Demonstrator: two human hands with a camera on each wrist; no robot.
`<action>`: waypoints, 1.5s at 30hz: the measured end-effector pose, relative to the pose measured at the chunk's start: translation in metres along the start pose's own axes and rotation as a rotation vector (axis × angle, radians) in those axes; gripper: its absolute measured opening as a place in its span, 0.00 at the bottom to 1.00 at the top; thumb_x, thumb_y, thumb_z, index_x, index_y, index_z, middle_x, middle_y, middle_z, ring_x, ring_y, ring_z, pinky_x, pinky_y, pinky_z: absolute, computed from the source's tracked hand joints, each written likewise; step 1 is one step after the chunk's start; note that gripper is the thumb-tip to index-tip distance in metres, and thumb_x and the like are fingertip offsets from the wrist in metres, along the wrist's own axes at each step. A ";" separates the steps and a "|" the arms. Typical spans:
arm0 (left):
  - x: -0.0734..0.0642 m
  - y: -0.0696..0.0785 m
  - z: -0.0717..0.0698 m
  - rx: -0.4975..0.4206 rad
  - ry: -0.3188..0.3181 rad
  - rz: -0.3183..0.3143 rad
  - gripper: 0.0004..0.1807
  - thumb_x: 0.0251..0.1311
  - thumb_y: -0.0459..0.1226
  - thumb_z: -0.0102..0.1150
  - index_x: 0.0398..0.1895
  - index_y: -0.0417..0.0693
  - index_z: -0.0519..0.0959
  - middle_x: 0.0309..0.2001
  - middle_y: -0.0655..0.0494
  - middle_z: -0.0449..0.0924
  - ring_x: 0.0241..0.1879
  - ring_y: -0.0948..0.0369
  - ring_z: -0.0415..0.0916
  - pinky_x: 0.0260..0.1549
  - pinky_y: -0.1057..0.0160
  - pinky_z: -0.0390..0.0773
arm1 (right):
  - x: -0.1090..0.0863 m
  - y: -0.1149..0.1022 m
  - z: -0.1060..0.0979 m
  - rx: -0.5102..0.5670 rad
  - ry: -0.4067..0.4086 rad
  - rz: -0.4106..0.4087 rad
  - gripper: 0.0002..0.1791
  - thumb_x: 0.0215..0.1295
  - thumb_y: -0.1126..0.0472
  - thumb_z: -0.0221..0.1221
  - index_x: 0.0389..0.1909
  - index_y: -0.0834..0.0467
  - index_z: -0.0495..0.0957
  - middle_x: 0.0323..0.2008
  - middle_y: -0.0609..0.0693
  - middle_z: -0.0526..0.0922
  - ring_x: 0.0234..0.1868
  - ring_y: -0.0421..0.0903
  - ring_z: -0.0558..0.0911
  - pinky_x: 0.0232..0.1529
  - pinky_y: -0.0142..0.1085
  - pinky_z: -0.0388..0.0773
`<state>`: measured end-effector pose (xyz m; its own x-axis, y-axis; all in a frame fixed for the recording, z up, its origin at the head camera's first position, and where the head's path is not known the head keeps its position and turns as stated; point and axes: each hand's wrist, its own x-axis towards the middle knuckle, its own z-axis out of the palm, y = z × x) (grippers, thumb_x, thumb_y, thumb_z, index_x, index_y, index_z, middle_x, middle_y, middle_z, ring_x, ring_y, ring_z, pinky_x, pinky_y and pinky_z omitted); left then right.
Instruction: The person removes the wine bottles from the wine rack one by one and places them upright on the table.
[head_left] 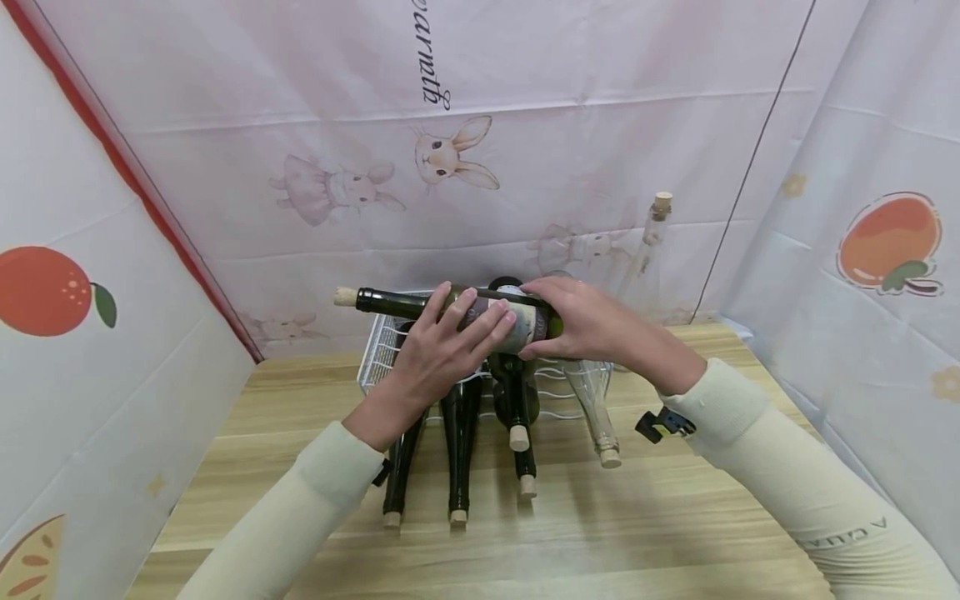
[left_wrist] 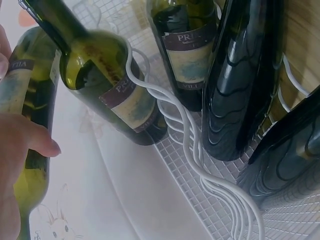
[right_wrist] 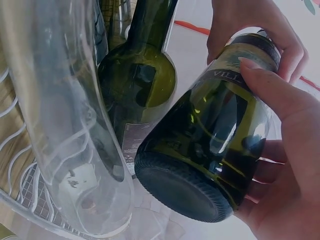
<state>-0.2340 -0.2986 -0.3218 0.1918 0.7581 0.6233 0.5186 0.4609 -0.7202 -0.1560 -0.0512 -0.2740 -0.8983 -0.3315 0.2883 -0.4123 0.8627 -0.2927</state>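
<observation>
A dark green wine bottle (head_left: 393, 302) with a cork and a paper label lies level above the rack, its neck pointing left. My left hand (head_left: 448, 343) grips it around the middle from above, fingers over the label. At the base end my right hand (head_left: 588, 321) holds the bottle, thumb and fingers on either side. In the right wrist view the ridged base of this wine bottle (right_wrist: 200, 150) faces the camera. Below stands a white wire rack (left_wrist: 187, 145) with wavy bars, holding several corked bottles, among them a dark one (head_left: 459, 450) and a clear one (head_left: 594, 408).
A tall clear corked bottle (head_left: 651, 237) stands upright behind the rack at the right. The racked bottles' necks lean toward the front of the wooden table (head_left: 600, 533). Printed cloth walls (head_left: 225, 208) close off the back and both sides.
</observation>
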 end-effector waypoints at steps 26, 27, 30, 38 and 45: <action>0.002 0.001 0.005 0.003 0.050 0.032 0.32 0.62 0.38 0.72 0.68 0.58 0.73 0.65 0.60 0.76 0.62 0.50 0.73 0.65 0.43 0.77 | -0.001 -0.002 0.004 -0.056 0.007 0.007 0.44 0.51 0.40 0.77 0.65 0.58 0.75 0.53 0.56 0.85 0.48 0.51 0.84 0.43 0.43 0.84; 0.002 0.001 0.005 0.005 0.049 0.031 0.32 0.62 0.38 0.72 0.69 0.58 0.73 0.65 0.60 0.76 0.62 0.50 0.74 0.65 0.43 0.77 | -0.002 -0.002 0.004 -0.063 0.012 0.008 0.44 0.51 0.40 0.77 0.65 0.58 0.75 0.53 0.55 0.85 0.47 0.51 0.84 0.43 0.43 0.84; 0.002 0.000 0.006 0.005 0.043 0.025 0.31 0.63 0.38 0.71 0.69 0.60 0.73 0.65 0.59 0.76 0.61 0.51 0.74 0.66 0.44 0.77 | -0.003 -0.002 0.005 -0.078 0.034 0.004 0.44 0.50 0.40 0.77 0.65 0.58 0.76 0.53 0.56 0.86 0.46 0.50 0.84 0.40 0.42 0.84; 0.001 0.000 0.005 -0.043 -0.012 -0.011 0.31 0.68 0.37 0.66 0.72 0.65 0.70 0.67 0.56 0.75 0.64 0.51 0.71 0.70 0.46 0.73 | -0.007 0.000 0.007 -0.091 0.114 -0.037 0.45 0.48 0.41 0.78 0.65 0.60 0.77 0.54 0.58 0.86 0.45 0.52 0.85 0.37 0.43 0.84; 0.002 -0.001 0.003 -0.083 -0.042 -0.045 0.31 0.70 0.36 0.63 0.73 0.65 0.69 0.67 0.54 0.74 0.65 0.50 0.70 0.71 0.46 0.72 | -0.008 0.004 0.009 -0.089 0.174 -0.099 0.45 0.46 0.42 0.79 0.63 0.61 0.78 0.53 0.59 0.87 0.45 0.52 0.86 0.37 0.42 0.85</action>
<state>-0.2364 -0.2963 -0.3201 0.1324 0.7572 0.6396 0.5933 0.4564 -0.6631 -0.1522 -0.0483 -0.2861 -0.8114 -0.3517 0.4668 -0.4750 0.8622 -0.1760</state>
